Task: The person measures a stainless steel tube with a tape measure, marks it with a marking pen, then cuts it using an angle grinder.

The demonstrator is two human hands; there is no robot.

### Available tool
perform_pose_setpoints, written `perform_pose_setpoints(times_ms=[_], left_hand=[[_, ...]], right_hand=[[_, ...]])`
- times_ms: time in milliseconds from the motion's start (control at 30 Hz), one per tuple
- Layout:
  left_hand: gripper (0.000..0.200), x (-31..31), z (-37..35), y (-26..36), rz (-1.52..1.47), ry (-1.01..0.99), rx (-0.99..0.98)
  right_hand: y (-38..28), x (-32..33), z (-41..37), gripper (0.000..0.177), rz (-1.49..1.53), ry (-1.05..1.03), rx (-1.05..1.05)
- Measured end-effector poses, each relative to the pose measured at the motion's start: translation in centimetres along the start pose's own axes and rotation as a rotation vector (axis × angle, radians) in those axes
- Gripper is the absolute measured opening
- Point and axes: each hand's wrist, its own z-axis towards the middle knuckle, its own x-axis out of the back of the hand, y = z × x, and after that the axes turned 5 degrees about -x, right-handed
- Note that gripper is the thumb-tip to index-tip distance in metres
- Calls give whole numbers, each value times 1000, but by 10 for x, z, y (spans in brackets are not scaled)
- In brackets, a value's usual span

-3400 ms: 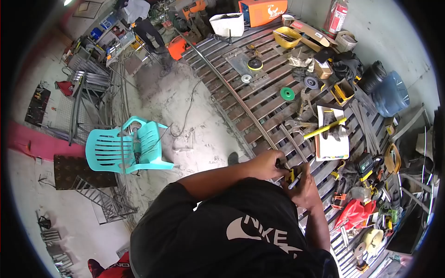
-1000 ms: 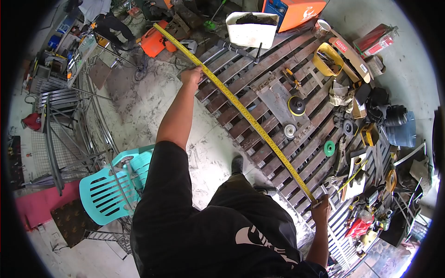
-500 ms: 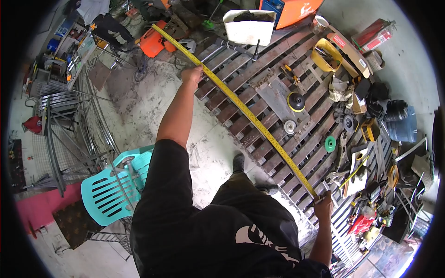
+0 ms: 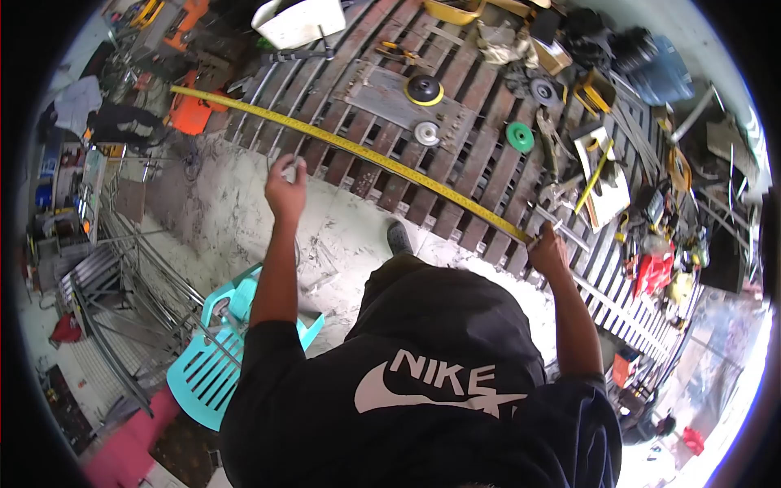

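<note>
A long yellow tape measure (image 4: 358, 150) stretches in a straight line across the near side of the slatted metal bench (image 4: 399, 185). Its far end juts out past the bench, over an orange object (image 4: 191, 114) at the left. My right hand (image 4: 551, 252) is closed on the tape's near end, beside a silver metal bar (image 4: 563, 229). My left hand (image 4: 285, 189) is held below the tape, apart from it, with curved fingers and a gap between thumb and fingertips. I see nothing in it.
On the bench lie a flat metal plate (image 4: 378, 93), a black-and-yellow disc (image 4: 424, 89), a green disc (image 4: 519, 137) and a white bin (image 4: 301, 23). A turquoise plastic chair (image 4: 203, 378) stands at my left, near metal rods (image 4: 106, 350). Tools crowd the right.
My left hand has let go of the tape and drawn back from it. The right hand keeps its hold on the near end. The camera view has turned and tilted downward.
</note>
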Motion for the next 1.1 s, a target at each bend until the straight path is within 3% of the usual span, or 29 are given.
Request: perform_pose_setpoints(times_ms=[67,167,233,300,433,467,567,600,767,967,1100], left_hand=[[36,-15,-33,41,-36,-77,-269],[54,-48,-66,113,-132,-366,-527],[65,-76,-91,158,14,-474,-701],[73,-95,-110,204,31,-611,-809],[66,-152,-135,236,188,-867,-1008],[53,-164,-138,237,187,-838,-1025],[43,-172,-132,252,257,-940,-945],[39,-177,-133,245,193,-881,-952],[39,-183,-131,240,204,-865,-936],[33,-183,-131,250,269,-864,-940],[33,-177,-133,260,317,-884,-911]], right_hand=[[11,-8,4,44,22,5,31],[13,-5,-3,38,40,49,109],[24,-15,0,40,30,85,143],[17,-7,-6,42,-7,13,73],[15,-7,-15,39,20,52,106],[14,-6,-17,39,22,42,96],[21,-11,-16,39,43,77,127],[19,-5,-19,38,53,53,105],[39,-1,-21,40,51,24,38],[139,2,-31,47,1,29,-15],[218,2,-41,40,44,121,9]])
